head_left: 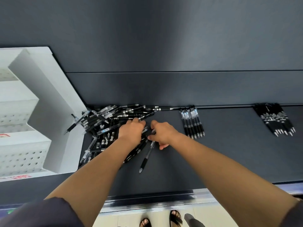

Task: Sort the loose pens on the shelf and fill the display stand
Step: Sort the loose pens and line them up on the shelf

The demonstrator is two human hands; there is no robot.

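Dark grey shelf (229, 161) and back wall (164, 38); pale floor tiles (127, 220) below.

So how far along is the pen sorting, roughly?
Done: two sorted bundles lie on the shelf, a small bundle mid-shelf and a dark bundle far right. In hand: the right grip pinches a clear pen at the loose pile; the left grip reaches into it. Left: most of the pile, and the white display stand, whose visible holes look empty.
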